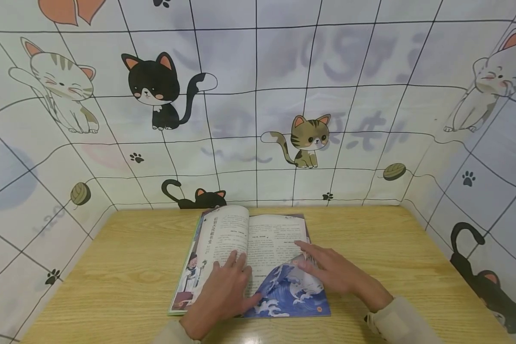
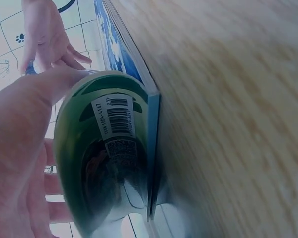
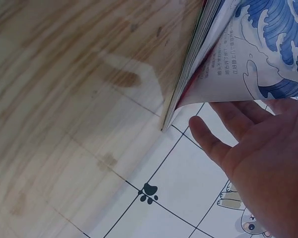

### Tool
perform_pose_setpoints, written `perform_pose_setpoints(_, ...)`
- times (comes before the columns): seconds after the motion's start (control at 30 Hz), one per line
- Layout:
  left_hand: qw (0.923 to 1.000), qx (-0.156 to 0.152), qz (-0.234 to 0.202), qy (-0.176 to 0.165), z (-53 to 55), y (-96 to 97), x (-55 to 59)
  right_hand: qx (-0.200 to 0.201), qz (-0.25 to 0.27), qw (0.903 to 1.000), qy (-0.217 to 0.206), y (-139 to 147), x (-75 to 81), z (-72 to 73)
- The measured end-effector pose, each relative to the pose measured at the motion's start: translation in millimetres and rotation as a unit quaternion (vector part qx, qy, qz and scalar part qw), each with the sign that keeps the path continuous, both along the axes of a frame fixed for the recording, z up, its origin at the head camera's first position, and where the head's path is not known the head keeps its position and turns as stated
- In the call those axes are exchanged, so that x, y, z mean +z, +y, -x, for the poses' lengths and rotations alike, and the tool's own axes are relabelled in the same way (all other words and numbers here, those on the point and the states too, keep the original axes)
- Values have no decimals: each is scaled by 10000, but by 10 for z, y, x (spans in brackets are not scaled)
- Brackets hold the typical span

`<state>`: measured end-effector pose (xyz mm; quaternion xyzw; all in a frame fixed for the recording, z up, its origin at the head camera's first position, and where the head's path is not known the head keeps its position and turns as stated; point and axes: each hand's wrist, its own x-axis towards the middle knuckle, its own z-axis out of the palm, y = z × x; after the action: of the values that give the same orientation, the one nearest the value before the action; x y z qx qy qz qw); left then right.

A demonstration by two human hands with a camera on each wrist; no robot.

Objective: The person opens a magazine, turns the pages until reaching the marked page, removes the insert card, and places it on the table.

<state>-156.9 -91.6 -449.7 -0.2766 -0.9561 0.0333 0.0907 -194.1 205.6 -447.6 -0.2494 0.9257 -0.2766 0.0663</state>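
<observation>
An open book (image 1: pixel 279 239) lies on the table, with printed text and a blue wave picture on its right side. My left hand (image 1: pixel 225 289) rests on the left page, fingers spread and thumb reaching across to the wave picture. In the left wrist view the green cover (image 2: pixel 72 148) with a barcode label curves up beside that hand. At the right edge of the book, my right hand (image 1: pixel 333 270) touches a raised, curved page (image 3: pixel 213 87) with its fingers extended. Some of its fingertips are hidden behind that page in the right wrist view.
A wood-grain table (image 1: pixel 129 267) extends on both sides of the book. Behind and beside it stands a white gridded backdrop (image 1: pixel 241 114) printed with cartoon cats, paw prints and yarn balls.
</observation>
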Motion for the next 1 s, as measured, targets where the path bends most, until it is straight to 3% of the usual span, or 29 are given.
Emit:
perform_pose_setpoints(0.2, 9990, -159, -249, 344, 9, -5, -6, -93, 299, 9995, 17, 34, -5, -17)
perform_pose_setpoints(0.53, 9864, -1000, -647, 1133, 25, -4, -1, -116, 167, 9986, 482, 63, -24, -27)
perform_pose_setpoints(0.67, 9825, -1278, -504, 1261, 34, -5, 11, -205, 53, 9985, 511, 76, -27, -31)
perform_pose_setpoints(0.83, 9813, -1414, -286, 1276, 37, -14, 4, -265, -12, 9989, 399, 106, -44, -30)
perform_pose_setpoints(1.0, 9827, -1486, 21, 1105, 38, -20, -2, 168, -326, 9990, 252, 149, -69, -18)
